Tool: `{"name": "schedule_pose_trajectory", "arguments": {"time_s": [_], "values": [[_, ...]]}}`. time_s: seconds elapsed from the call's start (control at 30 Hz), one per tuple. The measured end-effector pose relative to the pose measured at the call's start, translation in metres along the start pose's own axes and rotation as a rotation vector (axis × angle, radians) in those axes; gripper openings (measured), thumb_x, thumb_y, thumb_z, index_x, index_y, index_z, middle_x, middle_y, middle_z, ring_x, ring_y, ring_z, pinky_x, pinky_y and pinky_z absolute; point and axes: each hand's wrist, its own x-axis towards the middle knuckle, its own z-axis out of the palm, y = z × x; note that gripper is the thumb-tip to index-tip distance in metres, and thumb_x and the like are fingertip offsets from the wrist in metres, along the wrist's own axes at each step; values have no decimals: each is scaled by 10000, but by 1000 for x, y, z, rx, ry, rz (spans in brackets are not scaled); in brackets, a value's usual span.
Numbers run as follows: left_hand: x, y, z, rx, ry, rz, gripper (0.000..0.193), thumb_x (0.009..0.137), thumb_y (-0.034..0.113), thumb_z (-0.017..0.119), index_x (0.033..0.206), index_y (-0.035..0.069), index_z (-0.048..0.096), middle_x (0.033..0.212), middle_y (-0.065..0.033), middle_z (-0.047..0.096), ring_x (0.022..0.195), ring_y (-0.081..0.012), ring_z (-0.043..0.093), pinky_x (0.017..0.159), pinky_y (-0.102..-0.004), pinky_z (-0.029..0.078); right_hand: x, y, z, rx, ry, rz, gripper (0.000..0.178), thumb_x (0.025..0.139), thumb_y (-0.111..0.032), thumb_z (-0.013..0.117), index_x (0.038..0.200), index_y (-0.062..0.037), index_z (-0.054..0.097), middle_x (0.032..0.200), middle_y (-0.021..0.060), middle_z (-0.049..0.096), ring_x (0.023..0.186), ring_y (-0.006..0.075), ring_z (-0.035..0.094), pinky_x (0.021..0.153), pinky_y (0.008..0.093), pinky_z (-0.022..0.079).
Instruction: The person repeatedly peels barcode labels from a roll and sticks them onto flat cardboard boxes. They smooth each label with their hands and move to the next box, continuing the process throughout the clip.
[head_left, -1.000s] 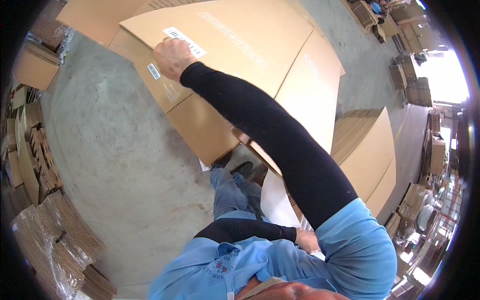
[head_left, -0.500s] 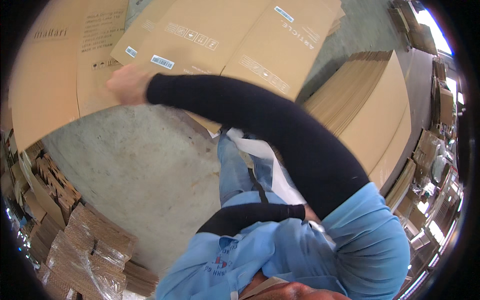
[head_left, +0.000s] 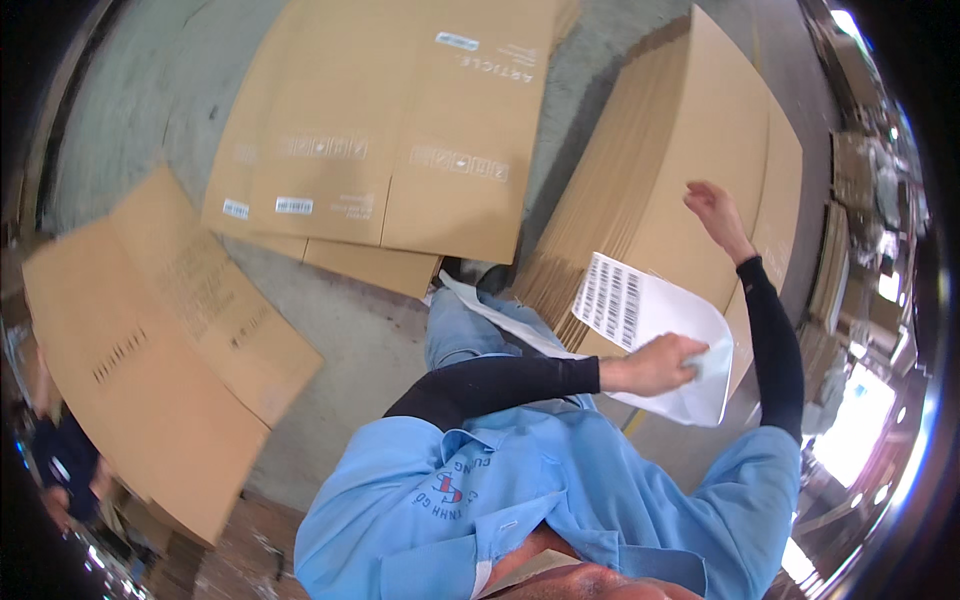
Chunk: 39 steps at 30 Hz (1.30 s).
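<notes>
My left hand (head_left: 655,365) is closed on a white label sheet (head_left: 690,320) printed with rows of barcodes. A white strip (head_left: 510,325) trails beside my legs, apparently part of the same sheet. My right hand (head_left: 720,215) is raised over the stack of flat cardboard cartons (head_left: 740,150), fingers curled together. Whether it pinches anything is too small to tell. In front of me lie flat printed cartons (head_left: 400,110) with small white barcode labels on them. Further left, a separate flat carton (head_left: 190,340) lies at an angle, touched by neither of my hands.
At the left edge a person in dark clothing (head_left: 65,465) is next to the separate carton. Grey concrete floor (head_left: 130,110) shows between the piles. More stacked cardboard (head_left: 860,180) stands along the right side. Brown wrapped material (head_left: 250,555) lies at lower left.
My right hand has left the carton at the left and swung right, over the stack. That carton now lies lower and turned. My left hand has come into view with the label sheet.
</notes>
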Motion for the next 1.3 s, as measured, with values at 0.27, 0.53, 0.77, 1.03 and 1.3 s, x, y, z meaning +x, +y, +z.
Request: {"name": "schedule_pose_trajectory", "arguments": {"time_s": [0.27, 0.53, 0.77, 1.03, 1.3], "values": [[103, 54, -53, -598, 248, -15, 138, 898, 68, 735, 985, 28, 636, 829, -50, 675, 685, -130, 662, 487, -281, 533, -228, 173, 26, 603, 355, 408, 389, 951, -211, 663, 1260, 25, 641, 1046, 100, 719, 912, 172, 686, 773, 290, 548], [108, 229, -145, -8, 790, 59, 534, 1027, 397, 404, 1378, 11, 510, 1364, -175, 591, 1214, -310, 604, 1048, -479, 497, -344, 251, 173, 718, 501, 815, 554, 904, -293, 726, 1324, 39, 586, 1166, 168, 690, 1068, 273, 660, 922, 367, 523], [107, 268, -124, 490, 647, 340, 405, 900, 57, 683, 1285, -12, 578, 1180, -169, 678, 991, -289, 709, 822, -400, 616, -348, 267, 256, 664, 520, 895, 770, 872, -388, 731, 1444, 47, 456, 1450, 278, 503, 1369, 393, 470, 1126, 439, 391], [87, 284, -126, 1217, 691, 488, 609, 861, 47, 698, 1380, -116, 422, 1263, -252, 596, 1088, -286, 636, 988, -412, 520, -328, 255, 268, 726, 484, 838, 824, 847, -407, 741, 1454, 55, 431, 1444, 297, 499, 1371, 405, 465, 1128, 441, 391], [35, 287, -120, 1403, 910, 394, 578, 830, -48, 687, 1337, -165, 435, 1243, -254, 607, 1102, -289, 641, 990, -380, 520, -293, 245, 271, 607, 306, 1014, 1050, 806, -471, 766, 1552, 19, 215, 1451, 437, 360, 1372, 518, 391, 1160, 480, 341]]}}
